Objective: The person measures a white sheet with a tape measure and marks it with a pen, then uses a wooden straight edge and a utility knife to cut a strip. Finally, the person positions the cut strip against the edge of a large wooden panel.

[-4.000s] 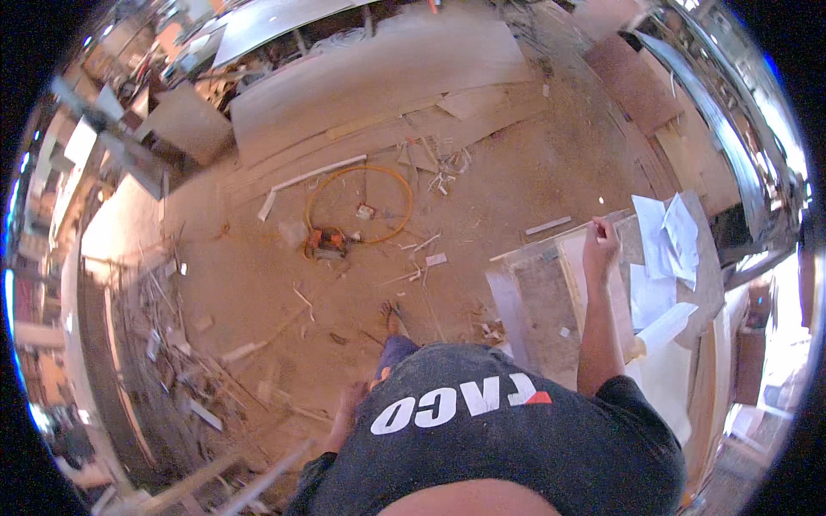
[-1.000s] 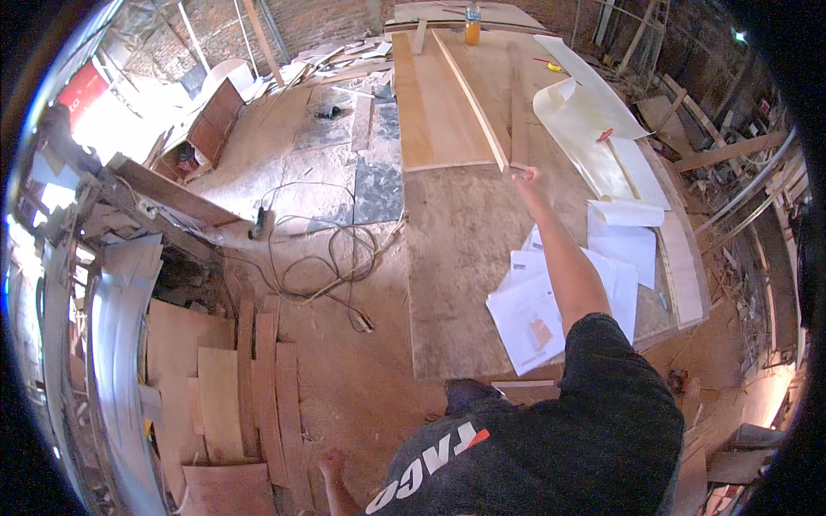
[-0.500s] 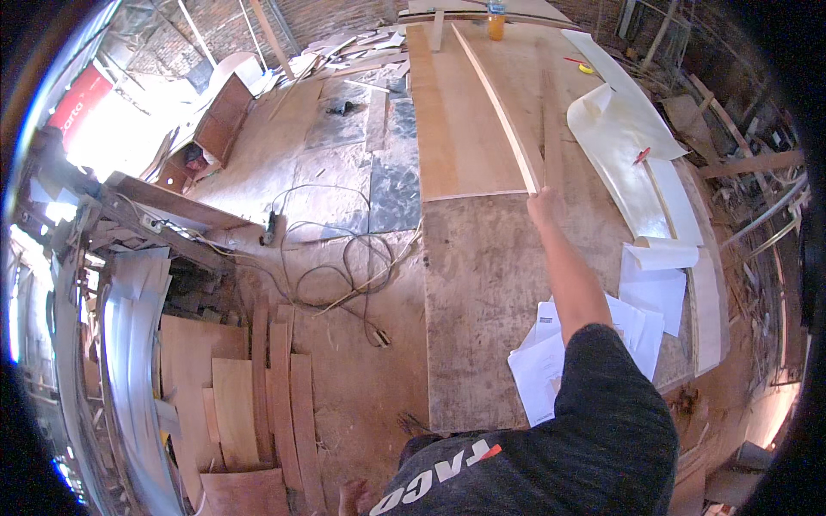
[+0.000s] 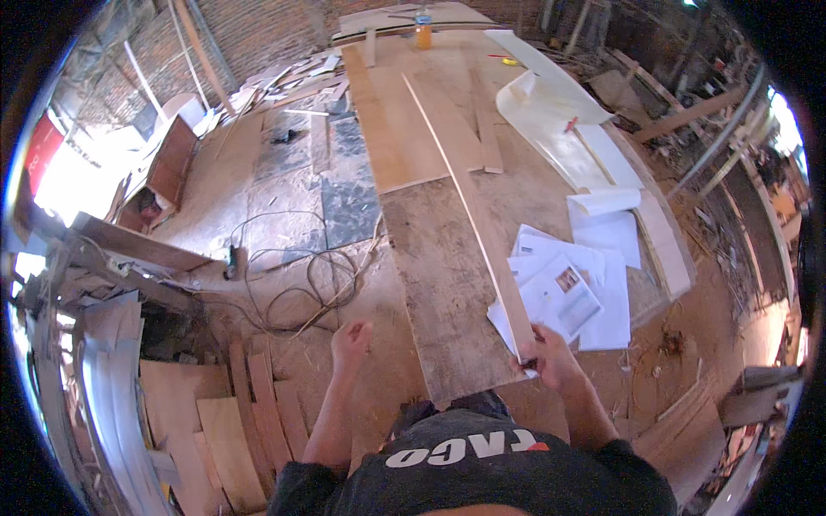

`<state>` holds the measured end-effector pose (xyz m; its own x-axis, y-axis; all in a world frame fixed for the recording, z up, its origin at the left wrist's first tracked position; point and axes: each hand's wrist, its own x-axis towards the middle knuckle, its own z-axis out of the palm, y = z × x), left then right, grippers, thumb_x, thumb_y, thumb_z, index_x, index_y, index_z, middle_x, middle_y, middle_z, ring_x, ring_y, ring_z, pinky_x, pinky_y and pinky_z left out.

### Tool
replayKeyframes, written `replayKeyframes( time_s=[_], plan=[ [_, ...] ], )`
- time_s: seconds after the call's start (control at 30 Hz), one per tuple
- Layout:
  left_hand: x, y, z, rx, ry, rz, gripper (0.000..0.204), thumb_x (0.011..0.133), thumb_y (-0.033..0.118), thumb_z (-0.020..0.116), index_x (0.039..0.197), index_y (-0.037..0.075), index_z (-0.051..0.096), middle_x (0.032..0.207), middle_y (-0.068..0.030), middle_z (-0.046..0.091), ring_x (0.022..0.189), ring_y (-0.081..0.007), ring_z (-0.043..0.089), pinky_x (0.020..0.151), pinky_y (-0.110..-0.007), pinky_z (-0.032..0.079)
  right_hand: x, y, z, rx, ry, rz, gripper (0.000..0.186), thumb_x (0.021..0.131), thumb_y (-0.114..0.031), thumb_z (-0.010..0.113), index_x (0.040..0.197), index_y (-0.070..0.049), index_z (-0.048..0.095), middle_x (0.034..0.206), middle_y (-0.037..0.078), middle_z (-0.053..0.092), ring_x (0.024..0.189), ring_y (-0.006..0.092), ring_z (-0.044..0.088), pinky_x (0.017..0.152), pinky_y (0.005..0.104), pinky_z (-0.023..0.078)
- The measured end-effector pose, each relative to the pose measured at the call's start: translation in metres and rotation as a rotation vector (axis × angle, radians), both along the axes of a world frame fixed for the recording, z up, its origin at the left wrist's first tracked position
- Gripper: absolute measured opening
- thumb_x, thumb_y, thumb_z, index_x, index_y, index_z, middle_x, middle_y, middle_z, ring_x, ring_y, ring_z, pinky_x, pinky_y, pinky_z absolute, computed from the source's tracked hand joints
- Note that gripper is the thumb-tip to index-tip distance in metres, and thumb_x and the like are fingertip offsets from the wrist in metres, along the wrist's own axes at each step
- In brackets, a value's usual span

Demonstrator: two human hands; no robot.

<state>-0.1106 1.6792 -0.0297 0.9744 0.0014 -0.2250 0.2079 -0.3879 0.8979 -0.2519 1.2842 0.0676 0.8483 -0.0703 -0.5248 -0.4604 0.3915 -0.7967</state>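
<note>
A worker grips the near end of a long wooden strip (image 4: 495, 249) in the right hand (image 4: 548, 354), fingers wrapped around it at the near edge of a scuffed surface (image 4: 426, 284). The left hand (image 4: 351, 344) hangs off the left edge, near the closest corner, fingers partly curled and apparently empty; how tightly it closes cannot be told. The strip slants from the near edge toward the far left, its far end over a panel (image 4: 387, 129). The surface probably bears much of its length, which would explain the one-handed hold, though contact along it is unclear. Papers (image 4: 564, 297) fan out by the near edge, overlapped by the strip, likely placed there for easy reading. Along the right edge, a white sheet (image 4: 538, 120) curls at its near end; a red-ended stick (image 4: 594, 155) lies on it, perhaps as a weight. A slat (image 4: 487, 125) rests between sheet and strip, apart from both. Toward the far edge, a bottle (image 4: 423, 30) of orange liquid stands upright, seemingly clear of the work.
</note>
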Motion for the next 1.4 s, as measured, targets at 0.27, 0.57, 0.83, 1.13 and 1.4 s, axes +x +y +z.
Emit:
replayKeyframes(
  time_s=[0.27,0.57,0.83,1.13,1.4],
  plan=[
    [0.019,-0.155,-0.037,-0.580,0.381,-0.206,0.045,0.098,0.046,0.062,0.097,0.002,0.066,0.078,-0.0040,0.065,0.072,-0.0153,0.064,0.066,-0.030,0.049,-0.238,0.046,0.045,-0.530,0.247,0.016,0.042,0.085,-0.019,0.080,0.116,0.004,0.064,0.087,0.008,0.069,0.073,0.0159,0.069,0.064,0.0317,0.057],
    [-0.037,-0.251,-0.036,-0.870,0.708,-0.096,0.079,0.088,0.071,0.061,0.124,0.002,0.048,0.095,-0.0101,0.061,0.080,-0.0211,0.063,0.077,-0.045,0.054,-0.450,0.045,0.070,-0.895,0.481,0.020,0.053,0.073,-0.036,0.090,0.100,0.005,0.069,0.081,0.014,0.070,0.080,0.0230,0.071,0.071,0.0378,0.054],
    [-0.205,-0.380,0.009,-0.943,0.586,0.084,0.050,0.088,0.043,0.077,0.113,0.009,0.051,0.084,-0.0081,0.056,0.071,-0.0202,0.060,0.064,-0.034,0.054,-0.610,-0.041,-0.024,-1.033,0.753,-0.057,0.035,0.069,-0.027,0.088,0.094,-0.007,0.074,0.093,0.020,0.070,0.086,0.0352,0.071,0.076,0.0441,0.054],
    [-0.317,-0.535,0.104,-1.060,0.449,-0.145,0.027,0.093,0.027,0.071,0.103,0.008,0.054,0.077,-0.0059,0.057,0.069,-0.0195,0.060,0.060,-0.033,0.051,-0.686,-0.179,-0.025,-1.218,0.775,-0.109,0.029,0.075,-0.030,0.083,0.095,-0.010,0.077,0.098,0.019,0.067,0.093,0.0380,0.067,0.082,0.0486,0.054],
    [-0.288,-0.704,0.096,-1.118,0.146,-0.277,0.023,0.098,0.028,0.064,0.096,0.009,0.051,0.088,-0.0063,0.058,0.075,-0.0203,0.060,0.062,-0.035,0.052,-0.653,-0.292,-0.059,-1.211,0.664,-0.272,0.030,0.082,-0.031,0.078,0.103,-0.009,0.077,0.099,0.021,0.066,0.099,0.0399,0.065,0.083,0.0472,0.053]
  ],
)
